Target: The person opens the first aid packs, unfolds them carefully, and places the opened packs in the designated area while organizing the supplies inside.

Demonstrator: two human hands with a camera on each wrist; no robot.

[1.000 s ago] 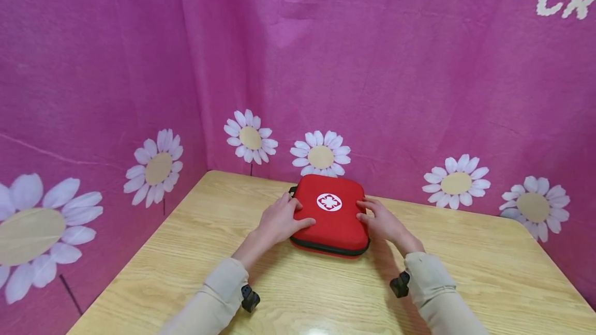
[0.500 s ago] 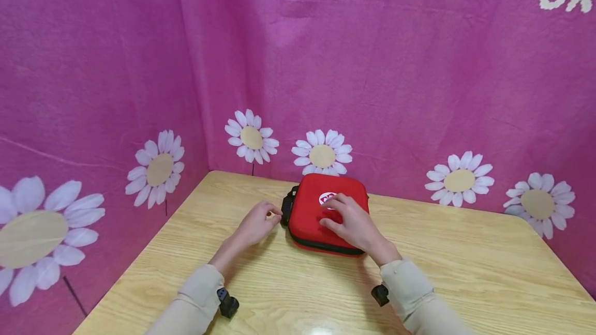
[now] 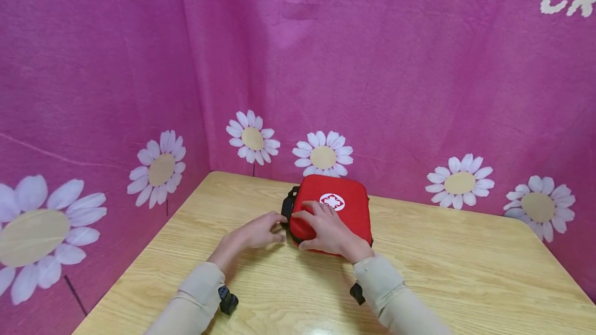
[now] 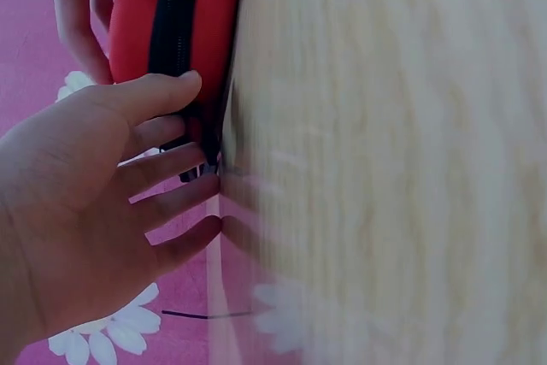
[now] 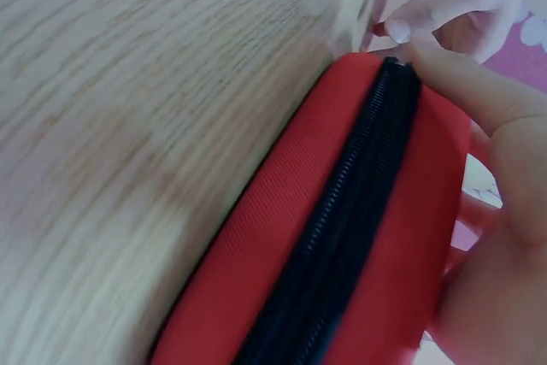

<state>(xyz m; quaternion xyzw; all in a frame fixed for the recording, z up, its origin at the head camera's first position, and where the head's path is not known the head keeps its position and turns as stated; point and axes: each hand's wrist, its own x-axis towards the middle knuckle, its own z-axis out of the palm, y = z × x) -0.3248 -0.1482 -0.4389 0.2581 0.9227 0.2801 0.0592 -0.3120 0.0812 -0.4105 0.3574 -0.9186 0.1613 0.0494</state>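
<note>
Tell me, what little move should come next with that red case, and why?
Probably the left hand should pinch the zip at the case's near left corner while the right hand steadies it. The zip looks shut along the near side, the left hand is right by that corner, and the right hand curves over it.

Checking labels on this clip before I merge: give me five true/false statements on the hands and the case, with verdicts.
1. The red case lies on the wooden table. True.
2. The left hand is at the case's right side. False: the left hand is at its left side, by the black handle.
3. The case's round emblem faces up. True.
4. The case's zipper is white. False: the zipper is black.
5. The right hand reaches over part of the case. True.
</note>
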